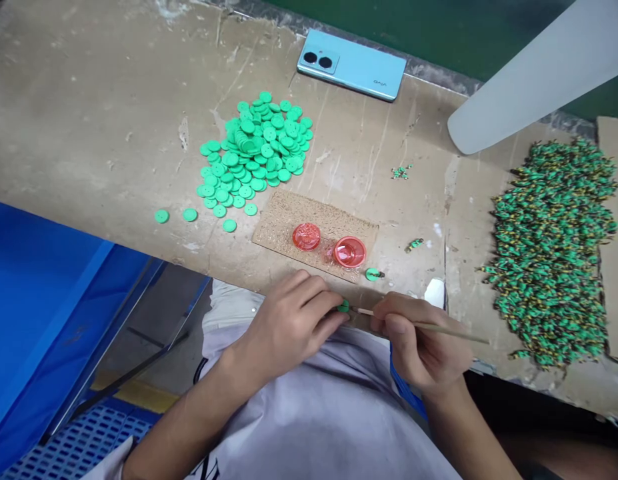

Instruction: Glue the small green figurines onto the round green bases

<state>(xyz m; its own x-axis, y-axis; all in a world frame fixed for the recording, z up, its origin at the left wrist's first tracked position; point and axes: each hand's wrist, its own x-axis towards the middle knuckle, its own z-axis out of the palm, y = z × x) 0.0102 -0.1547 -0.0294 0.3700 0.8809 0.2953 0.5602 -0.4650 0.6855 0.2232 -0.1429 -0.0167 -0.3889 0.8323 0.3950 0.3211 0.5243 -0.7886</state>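
Observation:
My left hand (289,321) pinches a small green button (343,306) between thumb and fingers at the bench's front edge. My right hand (419,335) grips a thin wooden stick (439,329), and its pale tip almost reaches that button. A loose pile of flat green plastic buttons (253,157) lies farther up the bench. Just beyond my hands, a cork mat (281,227) carries several-free space around two small red dishes (349,252). A green button with a dark bit attached (373,274) rests near the mat's corner.
A large heap of green pieces with yellow and dark threads (553,253) lies on cardboard at the right. A pale blue phone (351,65) sits at the back edge. A whitish curved blade (539,73) juts in at upper right. A blue bin (53,320) stands at the left.

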